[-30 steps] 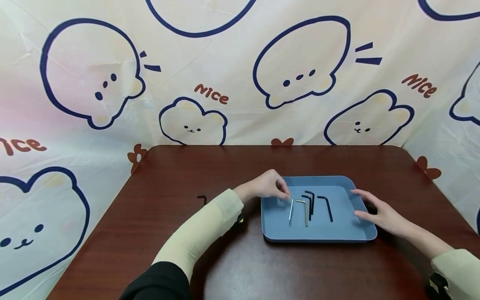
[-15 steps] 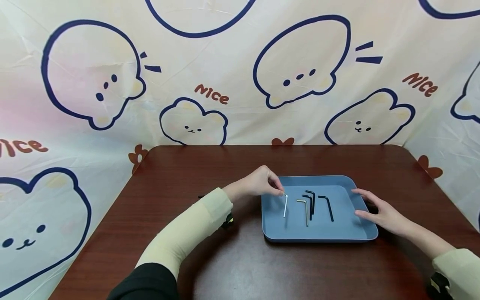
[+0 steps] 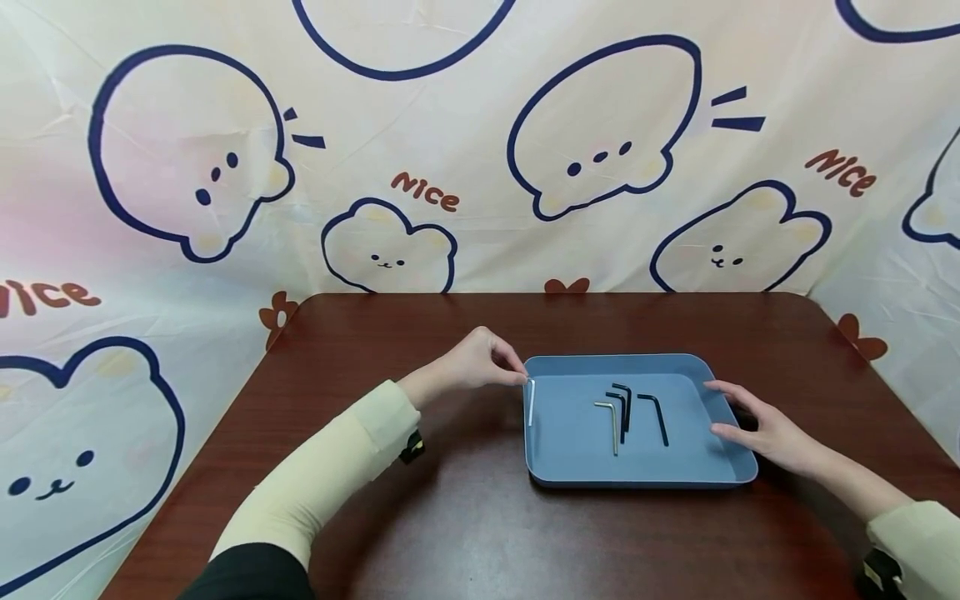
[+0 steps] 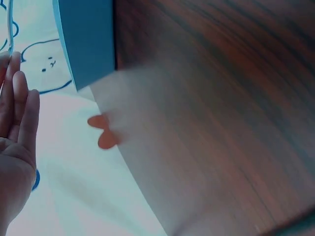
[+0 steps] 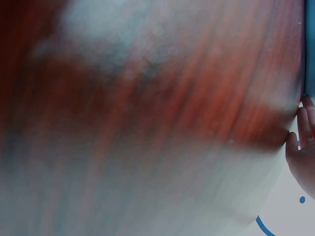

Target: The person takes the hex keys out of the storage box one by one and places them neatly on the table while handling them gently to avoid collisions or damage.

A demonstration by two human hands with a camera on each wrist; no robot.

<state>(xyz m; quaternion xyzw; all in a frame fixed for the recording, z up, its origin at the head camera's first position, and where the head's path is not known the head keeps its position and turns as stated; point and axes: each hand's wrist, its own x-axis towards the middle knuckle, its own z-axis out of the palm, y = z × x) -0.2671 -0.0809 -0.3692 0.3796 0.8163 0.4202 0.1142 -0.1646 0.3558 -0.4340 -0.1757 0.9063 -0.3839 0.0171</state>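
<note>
My left hand pinches a silver hex key by its short end, and the long arm hangs down over the left rim of the blue tray. In the left wrist view the key's shaft stands out from the fingertips. On the tray lie a brass-toned hex key, two black hex keys close together, and another black hex key apart to their right. Straight, spread fingers of my right hand touch the tray's right rim; its thumb reaches the edge nearer me.
The tray stands on a dark brown wooden table. A printed cloth hangs behind the table and along its sides. My left sleeve crosses the table's left part and covers some of it.
My left hand has carried the silver hex key leftward, from above the tray's inside to its left rim. A black hex key on the table has become hidden behind the left arm.
</note>
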